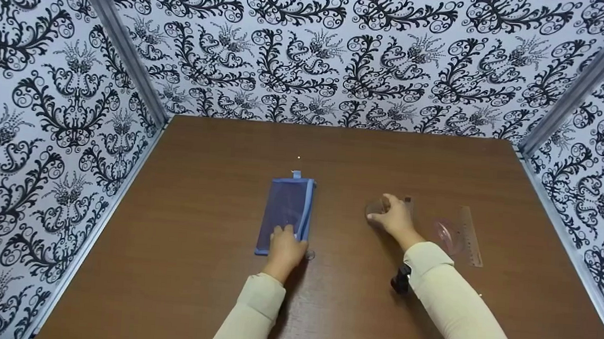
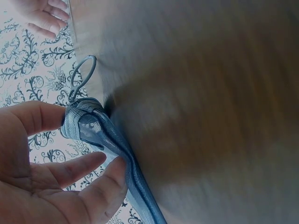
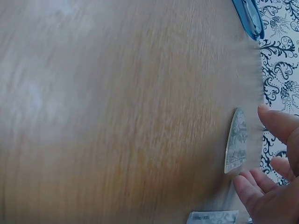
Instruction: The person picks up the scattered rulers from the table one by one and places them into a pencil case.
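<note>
A blue mesh zip pouch [image 1: 283,203] lies on the table left of centre. My left hand [image 1: 287,249] grips its near end; in the left wrist view the thumb is at the pouch's corner [image 2: 79,122] and other fingers touch the zipped edge. A ring-shaped zip pull [image 2: 84,77] sticks out from that corner. My right hand [image 1: 395,216] is at a clear protractor [image 3: 237,140], with thumb and fingers spread apart on either side of it. In the right wrist view the fingertips appear just off the protractor, the hand partly cut off by the frame.
Right of my right hand lie a pinkish transparent curved piece [image 1: 449,235] and a clear ruler [image 1: 470,237]. Another clear piece with a dark label [image 1: 409,200] is partly behind the hand. Patterned walls [image 1: 300,47] border the brown table [image 1: 200,183].
</note>
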Available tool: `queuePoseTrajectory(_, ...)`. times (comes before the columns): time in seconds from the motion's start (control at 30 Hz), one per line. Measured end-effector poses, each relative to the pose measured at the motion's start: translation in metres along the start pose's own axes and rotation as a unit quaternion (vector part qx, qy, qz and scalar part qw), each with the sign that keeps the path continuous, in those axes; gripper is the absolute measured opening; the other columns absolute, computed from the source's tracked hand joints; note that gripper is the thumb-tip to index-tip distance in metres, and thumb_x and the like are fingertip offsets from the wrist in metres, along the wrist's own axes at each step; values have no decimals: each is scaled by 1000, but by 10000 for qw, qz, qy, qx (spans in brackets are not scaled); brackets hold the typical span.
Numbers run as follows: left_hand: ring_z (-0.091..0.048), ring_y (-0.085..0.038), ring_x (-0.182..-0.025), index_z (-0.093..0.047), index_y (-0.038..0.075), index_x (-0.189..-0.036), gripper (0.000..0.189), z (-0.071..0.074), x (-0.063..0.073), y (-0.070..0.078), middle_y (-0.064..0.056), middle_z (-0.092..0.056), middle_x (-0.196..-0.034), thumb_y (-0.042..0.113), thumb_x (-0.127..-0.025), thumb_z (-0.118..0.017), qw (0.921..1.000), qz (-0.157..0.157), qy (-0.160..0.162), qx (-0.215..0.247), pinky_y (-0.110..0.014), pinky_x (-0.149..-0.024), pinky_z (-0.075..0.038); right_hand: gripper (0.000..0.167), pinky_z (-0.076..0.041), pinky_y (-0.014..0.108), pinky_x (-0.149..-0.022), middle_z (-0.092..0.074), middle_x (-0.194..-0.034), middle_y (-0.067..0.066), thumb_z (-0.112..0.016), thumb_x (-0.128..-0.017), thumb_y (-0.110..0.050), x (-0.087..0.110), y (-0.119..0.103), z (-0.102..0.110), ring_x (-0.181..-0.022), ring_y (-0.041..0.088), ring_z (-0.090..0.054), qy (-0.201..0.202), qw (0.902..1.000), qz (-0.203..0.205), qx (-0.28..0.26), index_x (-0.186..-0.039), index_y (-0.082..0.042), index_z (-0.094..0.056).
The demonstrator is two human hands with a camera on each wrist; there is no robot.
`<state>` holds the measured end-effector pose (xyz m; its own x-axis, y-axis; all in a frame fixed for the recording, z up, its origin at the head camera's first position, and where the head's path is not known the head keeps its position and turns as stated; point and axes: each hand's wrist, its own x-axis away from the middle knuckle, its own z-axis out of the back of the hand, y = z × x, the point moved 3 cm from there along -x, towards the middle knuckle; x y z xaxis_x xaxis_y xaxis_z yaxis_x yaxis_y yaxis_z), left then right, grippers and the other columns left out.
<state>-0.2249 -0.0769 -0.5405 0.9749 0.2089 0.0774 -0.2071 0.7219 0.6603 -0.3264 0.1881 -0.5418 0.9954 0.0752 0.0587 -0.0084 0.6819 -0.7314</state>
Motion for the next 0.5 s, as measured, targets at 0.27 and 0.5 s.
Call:
queuePoseTrajectory(0.27, -47, -44, -116, -55, -8, -126, 53, -1, 0, 0, -29, -49, -126, 18, -82, -67, 10000, 46, -66, 20, -49, -98, -42, 72, -40, 50, -101, -50, -130, 35, -78, -77, -10, 0, 1, -2, -116, 45, -53, 297, 9996, -3, -31, -135, 14, -43)
queuePoseTrajectory(0.5, -47, -44, -118, -54, -8, -127, 53, -1, 0, -1, -30, -47, -128, 19, -82, -67, 9999, 50, -93, 54, -50, -98, -42, 70, -41, 52, -99, -54, -126, 35, -79, -76, -8, 2, 1, -4, -114, 45, -55, 359, 9993, 69, 40, -132, 16, -45)
